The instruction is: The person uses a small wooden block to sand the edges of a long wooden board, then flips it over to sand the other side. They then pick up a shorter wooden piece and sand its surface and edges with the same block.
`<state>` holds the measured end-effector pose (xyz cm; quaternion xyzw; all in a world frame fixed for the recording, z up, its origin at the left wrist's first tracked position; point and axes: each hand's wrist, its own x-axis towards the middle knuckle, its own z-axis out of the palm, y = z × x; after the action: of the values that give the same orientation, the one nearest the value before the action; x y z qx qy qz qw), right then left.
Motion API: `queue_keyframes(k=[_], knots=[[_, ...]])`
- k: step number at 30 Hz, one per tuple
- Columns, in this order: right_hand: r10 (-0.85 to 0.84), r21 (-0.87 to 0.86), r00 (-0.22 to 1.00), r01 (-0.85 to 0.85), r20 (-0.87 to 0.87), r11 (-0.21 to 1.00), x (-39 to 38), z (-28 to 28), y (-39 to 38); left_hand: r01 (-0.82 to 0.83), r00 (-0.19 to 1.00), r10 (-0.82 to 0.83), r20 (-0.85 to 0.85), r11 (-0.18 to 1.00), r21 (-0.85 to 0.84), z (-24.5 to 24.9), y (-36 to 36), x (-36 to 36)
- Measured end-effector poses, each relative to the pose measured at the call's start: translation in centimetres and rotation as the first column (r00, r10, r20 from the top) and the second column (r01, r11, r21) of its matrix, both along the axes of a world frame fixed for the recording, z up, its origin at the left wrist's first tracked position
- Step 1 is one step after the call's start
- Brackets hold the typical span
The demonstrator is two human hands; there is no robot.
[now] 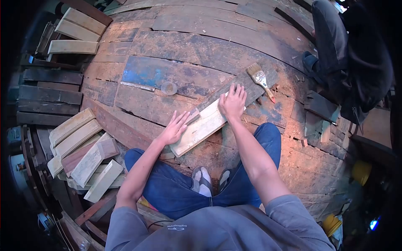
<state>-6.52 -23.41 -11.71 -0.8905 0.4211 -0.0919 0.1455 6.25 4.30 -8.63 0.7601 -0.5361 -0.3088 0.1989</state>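
Note:
A pale wooden board (203, 133) lies at a slant between my knees, its far part on a darker grey plank (254, 93). My left hand (175, 129) lies flat near the board's close end, fingers stretched along its left edge. Right beside those fingertips is a small brown wood block (193, 116). My right hand (233, 104) is closed over the board's far end, thumb at the left edge and fingers reaching over the end. A paintbrush (260, 80) with a pale handle and red tip rests on the plank beyond my right hand.
A small clear cup (169, 88) stands on a blue-stained board (144, 71). Cut wood pieces (88, 150) are heaped at my left, with more boards (79, 27) farther back. Another person (351, 54) is at the upper right. Sawdust covers the plank floor (192, 48).

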Motion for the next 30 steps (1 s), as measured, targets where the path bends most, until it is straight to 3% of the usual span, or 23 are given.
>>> queue_keyframes(k=[4,7,10,13,16,22,30], knots=[[-0.001,-0.03,1.0,0.001,-0.01,1.0,0.4,-0.2,0.1,0.006,0.987,-0.009,0.159,1.0,0.016,-0.5,-4.0,-0.5],[0.007,-0.042,1.0,-0.008,-0.021,0.999,0.2,0.0,-0.1,-0.012,0.997,0.013,0.082,1.0,-0.015,-0.2,-6.7,-0.7],[0.019,-0.038,0.999,-0.017,0.033,0.999,0.1,-0.3,-0.2,-0.012,1.0,0.011,-0.021,0.998,-0.06,0.8,-5.5,-0.4],[0.022,-0.017,1.0,-0.022,-0.012,1.0,0.1,-0.2,-0.3,0.006,0.999,-0.01,0.047,0.997,0.08,1.6,-1.6,0.5],[0.006,-0.027,1.0,-0.007,-0.011,1.0,0.3,-0.4,-0.2,0.032,0.982,-0.044,0.182,0.997,0.067,1.4,2.0,0.5],[0.006,-0.036,0.999,-0.007,-0.042,0.999,0.5,0.3,0.1,-0.001,0.963,-0.031,0.269,0.993,0.118,1.4,-0.4,0.3],[0.037,-0.013,0.997,-0.038,-0.067,0.999,0.2,0.5,0.0,-0.04,0.966,0.016,0.257,0.995,0.09,-0.6,-2.1,-0.1]])
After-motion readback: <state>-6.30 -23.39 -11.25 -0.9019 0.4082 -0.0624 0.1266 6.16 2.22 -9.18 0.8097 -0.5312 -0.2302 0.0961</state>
